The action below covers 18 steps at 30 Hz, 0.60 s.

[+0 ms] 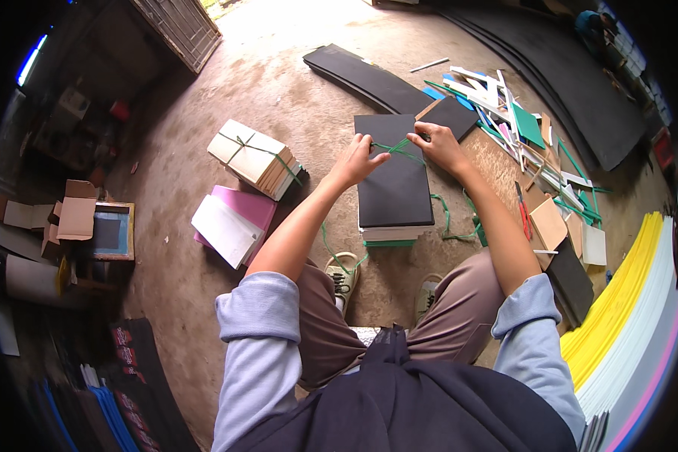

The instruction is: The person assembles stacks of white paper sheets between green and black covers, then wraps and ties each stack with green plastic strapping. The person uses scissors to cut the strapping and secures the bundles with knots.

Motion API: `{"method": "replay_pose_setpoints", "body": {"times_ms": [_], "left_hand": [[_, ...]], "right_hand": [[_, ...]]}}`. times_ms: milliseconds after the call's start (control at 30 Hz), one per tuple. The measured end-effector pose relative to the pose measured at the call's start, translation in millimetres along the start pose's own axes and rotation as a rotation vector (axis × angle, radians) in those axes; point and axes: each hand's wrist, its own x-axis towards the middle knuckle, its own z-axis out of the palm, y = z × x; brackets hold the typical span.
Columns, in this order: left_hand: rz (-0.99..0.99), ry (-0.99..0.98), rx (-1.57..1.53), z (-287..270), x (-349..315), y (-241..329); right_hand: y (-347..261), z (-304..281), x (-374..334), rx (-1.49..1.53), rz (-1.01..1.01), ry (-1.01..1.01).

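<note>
Head view. Left hand (356, 162) above the stack, thumb and fingers nearly closed, pinching green cord (399, 148). Right hand (438, 146) level with it, just beyond the stack's right edge, likewise pinched down on the cord. The cord crosses itself between them, over the black top sheet; whether a knot has formed, cannot tell. Loose lengths trail to the floor on both sides.

Stack of sheets (394, 194): on the floor, directly in front of the person, ahead of the shoes (342, 280). Top black; near end shows white layers, green at the bottom.

Left of stack: tied bundle (258, 154), pale boards, dark cord crossed on top. Nearer the person, a white sheet (224, 228) overlaps a pink sheet (250, 205).

Beyond stack: long black slab (361, 77), lying flat. Right: heap of offcuts (505, 113), mixed green, white, blue and brown. Red-handled tool (523, 212) near the right forearm; type unclear. Far right, near edge: yellow sheets (614, 290) beside pale blue ones. Far left: open cardboard box (77, 212).
</note>
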Motion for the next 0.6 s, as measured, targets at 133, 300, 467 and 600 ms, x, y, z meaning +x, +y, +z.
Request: {"method": "replay_pose_setpoints", "body": {"times_ms": [133,300,467,600], "left_hand": [[0.017,0.043,-0.089,13,-6,-20],[-0.216,0.046,-0.433,8,14,-38],[-0.146,0.127,-0.187,14,29,-27],[-0.139,0.07,-0.159,11,32,-14]], "right_hand": [[-12,9,4,0.031,-0.044,0.018],[-18,8,5,0.03,0.076,-0.101],[-6,13,2,-0.146,0.19,-0.154],[10,19,0,-0.263,0.209,-0.252]]}}
